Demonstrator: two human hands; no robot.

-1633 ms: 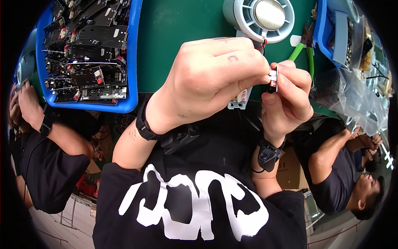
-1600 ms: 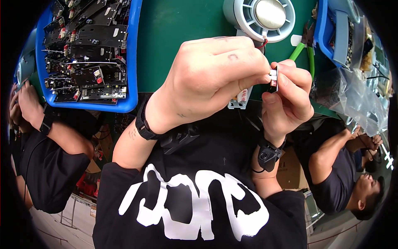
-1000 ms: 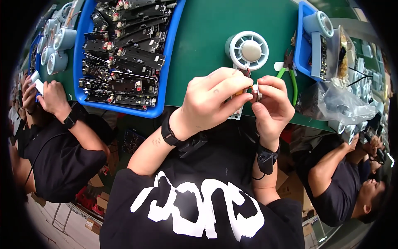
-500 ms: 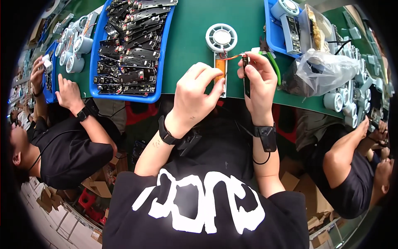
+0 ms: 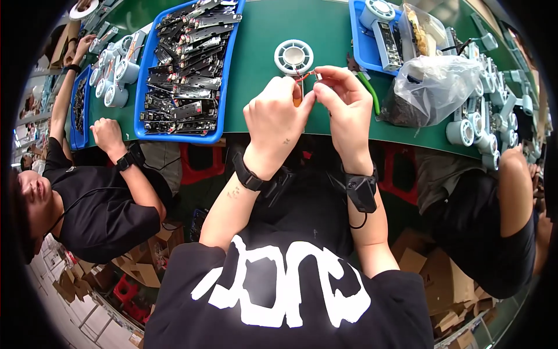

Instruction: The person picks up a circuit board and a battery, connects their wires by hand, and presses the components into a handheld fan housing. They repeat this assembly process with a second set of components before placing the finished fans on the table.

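A pale-blue handheld fan (image 5: 293,56) lies on the green table, its round grille at the far end. Part of its orange battery (image 5: 297,100) shows beside my left fingers. Red and orange wires (image 5: 306,75) run from below the grille to the fingertips of my right hand (image 5: 349,110). That hand is closed, pinching a narrow black circuit board that is now mostly hidden by the fingers. My left hand (image 5: 272,119) is closed over the fan's handle, thumb and forefinger together near the right thumb; what they grip is hidden.
A blue tray (image 5: 222,87) full of black circuit boards stands to the left. Green-handled pliers (image 5: 369,93) lie right of my hands, near a blue bin (image 5: 361,55) and a clear plastic bag (image 5: 433,87). More fan bodies (image 5: 460,132) crowd the right. Co-workers sit on both sides.
My left hand has moved up and right, closing toward the right. My right hand has shifted left with the board, which has turned mostly out of sight. The left co-worker's far arm has reached forward.
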